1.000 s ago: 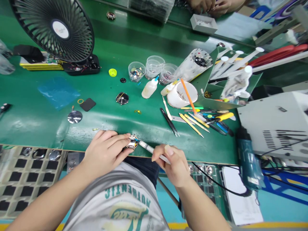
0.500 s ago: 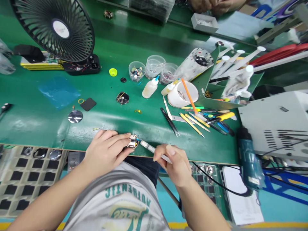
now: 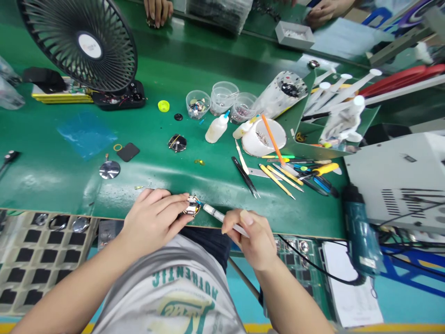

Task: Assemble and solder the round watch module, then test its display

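Note:
At the bench's front edge my left hand [image 3: 156,211] pinches a small round metal-rimmed case [image 3: 192,205] with electronic parts inside, its left side hidden by my fingers. My right hand [image 3: 252,234] is wrapped round a clear syringe [image 3: 219,215], which points left. The syringe's blue tip meets the right part of the case; whether any fluid comes out is too small to tell. Beyond my hands lie a black disc-shaped part [image 3: 177,143], small yellow pieces [image 3: 199,162] and black tweezers [image 3: 245,176]. A shiny round disc [image 3: 110,170] lies to the left beside a black square pad [image 3: 128,151].
A black fan [image 3: 88,46] stands at the back left. Clear cups [image 3: 198,104], a squeeze bottle [image 3: 217,127] and a white tub [image 3: 257,146] occupy the middle. Several tools [image 3: 281,178] lie right, near a green power tool [image 3: 361,236]. A co-worker's hand [image 3: 158,10] is at the far side.
A co-worker's hand has come down onto the small round part at the far left, and another far-side hand has shifted right. My hands and the syringe stay nearly still.

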A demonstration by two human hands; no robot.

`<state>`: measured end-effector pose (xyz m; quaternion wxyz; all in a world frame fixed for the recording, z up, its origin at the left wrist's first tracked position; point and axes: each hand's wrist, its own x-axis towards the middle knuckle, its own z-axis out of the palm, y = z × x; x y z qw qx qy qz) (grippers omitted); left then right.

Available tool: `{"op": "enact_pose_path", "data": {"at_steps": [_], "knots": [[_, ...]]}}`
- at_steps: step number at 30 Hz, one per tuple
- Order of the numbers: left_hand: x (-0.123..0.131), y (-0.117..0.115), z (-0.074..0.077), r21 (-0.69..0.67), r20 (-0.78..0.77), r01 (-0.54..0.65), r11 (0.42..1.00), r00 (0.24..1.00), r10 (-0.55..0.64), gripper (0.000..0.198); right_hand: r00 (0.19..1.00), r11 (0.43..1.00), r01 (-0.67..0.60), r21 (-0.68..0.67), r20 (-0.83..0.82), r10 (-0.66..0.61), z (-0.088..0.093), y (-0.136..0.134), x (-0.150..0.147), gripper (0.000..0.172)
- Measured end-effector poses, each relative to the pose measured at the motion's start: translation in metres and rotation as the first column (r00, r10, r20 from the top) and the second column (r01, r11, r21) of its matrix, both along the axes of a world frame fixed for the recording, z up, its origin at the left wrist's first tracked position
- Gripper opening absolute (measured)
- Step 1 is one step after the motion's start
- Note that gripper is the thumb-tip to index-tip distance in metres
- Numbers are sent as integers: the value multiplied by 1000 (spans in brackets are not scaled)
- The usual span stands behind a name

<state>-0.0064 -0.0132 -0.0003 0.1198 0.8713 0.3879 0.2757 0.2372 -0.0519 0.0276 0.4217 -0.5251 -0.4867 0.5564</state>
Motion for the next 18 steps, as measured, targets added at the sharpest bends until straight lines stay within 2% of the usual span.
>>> {"op": "enact_pose_path", "data": {"at_steps": [4,9,15,18], "knots": [[0,0,0,5,4,0,1000,1000,0,18,1000,1000,-8,-15,28,9,-1,-1,1,62],[0,0,-1,6,9,-1,1000,1000,1,19,1000,1000,-10,16,-24,10,-5,-2,5,57],[0,-2,-2,9,23,1,1000,1000,-1,24,939,986,115,120,-336,-69,-12,-5,11,44],[-13,-4,1,-12,102,2,1000,995,0,26,934,976,127,179,-352,-57,-13,-7,13,40]]}}
